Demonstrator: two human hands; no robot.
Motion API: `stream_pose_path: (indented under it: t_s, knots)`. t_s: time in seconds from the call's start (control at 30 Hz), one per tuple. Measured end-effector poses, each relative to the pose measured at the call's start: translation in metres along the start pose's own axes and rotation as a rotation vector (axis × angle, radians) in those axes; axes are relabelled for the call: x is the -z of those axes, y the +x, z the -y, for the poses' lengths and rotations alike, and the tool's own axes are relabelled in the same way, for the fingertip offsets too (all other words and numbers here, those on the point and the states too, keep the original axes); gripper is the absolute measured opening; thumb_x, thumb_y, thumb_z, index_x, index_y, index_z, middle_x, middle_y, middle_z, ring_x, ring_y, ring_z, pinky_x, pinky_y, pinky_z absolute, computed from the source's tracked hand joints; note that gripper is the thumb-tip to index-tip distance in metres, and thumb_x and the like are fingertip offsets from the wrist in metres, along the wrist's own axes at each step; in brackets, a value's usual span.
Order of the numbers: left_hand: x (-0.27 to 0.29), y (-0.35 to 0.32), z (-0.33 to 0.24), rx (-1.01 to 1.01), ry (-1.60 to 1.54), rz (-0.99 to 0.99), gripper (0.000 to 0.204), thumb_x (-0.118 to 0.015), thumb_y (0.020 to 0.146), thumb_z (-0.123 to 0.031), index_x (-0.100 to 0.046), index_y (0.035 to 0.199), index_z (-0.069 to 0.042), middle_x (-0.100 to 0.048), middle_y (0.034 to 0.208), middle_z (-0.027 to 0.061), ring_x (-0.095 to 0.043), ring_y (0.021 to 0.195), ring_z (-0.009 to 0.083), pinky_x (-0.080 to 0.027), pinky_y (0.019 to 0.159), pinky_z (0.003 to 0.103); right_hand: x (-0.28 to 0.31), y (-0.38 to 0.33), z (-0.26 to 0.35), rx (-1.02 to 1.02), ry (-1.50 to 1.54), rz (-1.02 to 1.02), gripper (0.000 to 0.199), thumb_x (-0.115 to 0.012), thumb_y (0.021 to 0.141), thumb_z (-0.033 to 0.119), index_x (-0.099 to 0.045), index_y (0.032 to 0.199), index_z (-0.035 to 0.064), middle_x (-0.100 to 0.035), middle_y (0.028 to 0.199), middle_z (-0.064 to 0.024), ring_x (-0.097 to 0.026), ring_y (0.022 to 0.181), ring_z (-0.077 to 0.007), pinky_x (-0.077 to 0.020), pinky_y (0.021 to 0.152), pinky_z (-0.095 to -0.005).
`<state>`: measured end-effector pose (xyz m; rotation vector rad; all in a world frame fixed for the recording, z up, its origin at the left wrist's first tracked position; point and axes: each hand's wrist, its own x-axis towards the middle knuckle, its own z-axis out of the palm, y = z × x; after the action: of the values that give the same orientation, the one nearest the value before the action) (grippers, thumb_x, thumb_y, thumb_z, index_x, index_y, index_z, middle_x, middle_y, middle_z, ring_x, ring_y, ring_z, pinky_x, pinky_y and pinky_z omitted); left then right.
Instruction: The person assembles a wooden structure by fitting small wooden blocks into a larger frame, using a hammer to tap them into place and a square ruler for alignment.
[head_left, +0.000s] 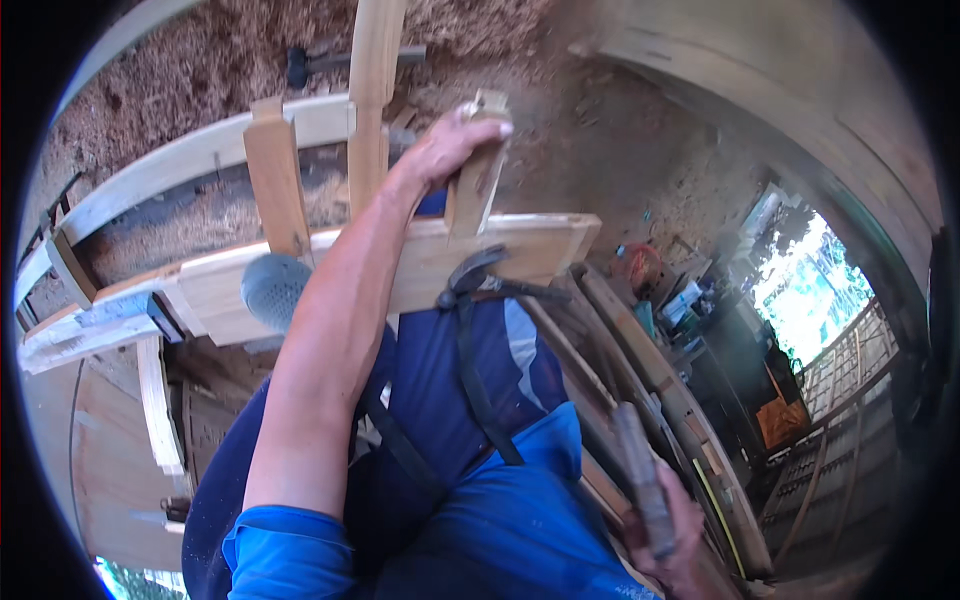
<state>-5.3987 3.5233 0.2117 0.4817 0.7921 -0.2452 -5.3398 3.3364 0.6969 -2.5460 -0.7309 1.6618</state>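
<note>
My left hand (455,145) is closed around the top of a short upright wooden piece (477,190). The foot of that piece meets a long pale board (430,260) lying across in front of my lap. At the lower right, my right hand (680,530) grips a long greyish-brown block (643,480), blurred so that its kind is unclear. A claw hammer (475,278) rests at the board's near edge, by my lap. Left of my forearm, a light grey perforated shoe (275,292) is against the board.
More wooden uprights (275,180) join the board to a curved rail (210,147) at the left. A dark-headed hammer (310,65) lies on shavings beyond. Long timbers (670,400) are stacked at my right, with a cluttered bench (690,300) behind them.
</note>
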Motion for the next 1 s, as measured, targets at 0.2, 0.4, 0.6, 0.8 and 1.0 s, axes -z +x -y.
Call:
stream_pose_path:
  t_s: [0.2,0.4,0.6,0.8,1.0]
  knots:
    - [-0.016,0.005,-0.001,-0.004,0.031,-0.003,0.03,-0.07,0.092,-0.021,-0.055,0.112,-0.005,-0.067,0.094,0.0083,-0.068,0.081,0.019,-0.059,0.08,0.036,-0.04,0.041,-0.026,-0.382,0.751,-0.48,0.022,-0.062,0.095,0.017,-0.062,0.099,-0.0041,-0.056,0.065,-0.0033,-0.053,0.054,-0.0115,-0.0421,0.05,-0.0262]
    - [-0.013,0.004,-0.004,-0.022,0.002,0.04,0.027,-0.071,0.091,-0.022,-0.057,0.107,-0.004,-0.068,0.092,0.0092,-0.069,0.082,0.0196,-0.06,0.077,0.036,-0.06,0.131,-0.068,-0.139,0.514,-0.56,0.047,-0.066,0.091,0.016,-0.053,0.13,-0.0072,-0.064,0.083,-0.0138,-0.059,0.063,-0.0192,-0.049,0.057,-0.0322]
    - [-0.017,0.007,0.002,-0.013,0.007,-0.056,0.046,-0.078,0.085,-0.028,-0.057,0.12,-0.006,-0.067,0.097,0.006,-0.066,0.087,0.0172,-0.056,0.082,0.035,-0.072,0.151,-0.054,0.623,-0.259,-0.557,0.073,-0.069,0.086,0.019,-0.037,0.14,-0.0197,-0.062,0.106,-0.0296,-0.063,0.085,-0.0389,-0.0511,0.082,-0.0475]
    - [-0.007,0.01,0.012,-0.114,0.008,0.016,0.047,-0.077,0.085,-0.035,-0.059,0.116,-0.006,-0.065,0.095,0.007,-0.063,0.087,0.0166,-0.054,0.082,0.034,-0.101,0.356,0.083,0.955,-0.338,-0.657,0.066,-0.056,0.084,0.006,-0.041,0.146,-0.0093,-0.063,0.103,-0.0132,-0.059,0.087,-0.0275,-0.0411,0.082,-0.0395]
    - [-0.012,0.005,0.007,-0.149,0.036,0.022,0.047,-0.077,0.085,-0.036,-0.059,0.115,-0.005,-0.066,0.094,0.006,-0.062,0.086,0.016,-0.052,0.082,0.033,-0.142,0.449,0.085,0.839,-0.508,-0.502,0.066,-0.052,0.086,0.004,-0.041,0.15,-0.0018,-0.061,0.108,-0.012,-0.059,0.097,-0.0262,-0.044,0.085,-0.0388]
